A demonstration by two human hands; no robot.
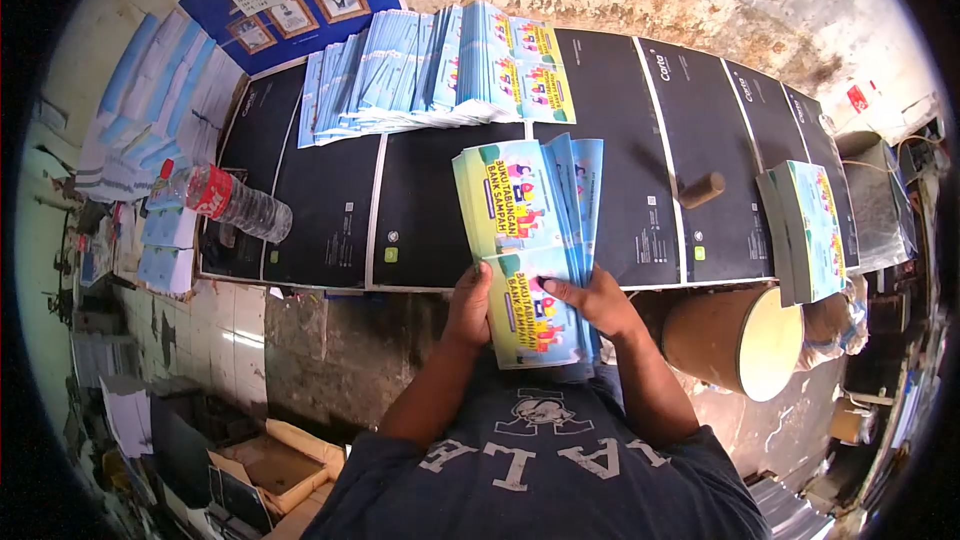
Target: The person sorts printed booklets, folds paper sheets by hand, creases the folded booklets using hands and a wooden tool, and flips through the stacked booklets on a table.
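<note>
Paper booklet bundle, just one, in the grip of two hands; one bottle.

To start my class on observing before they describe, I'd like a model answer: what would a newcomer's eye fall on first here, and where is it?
Probably the bright blue, green and yellow booklets at the centre, held between the left hand and right hand. Next, the long row of similar booklets along the far side of the black table, then the red-labelled bottle towards its left end.
</note>
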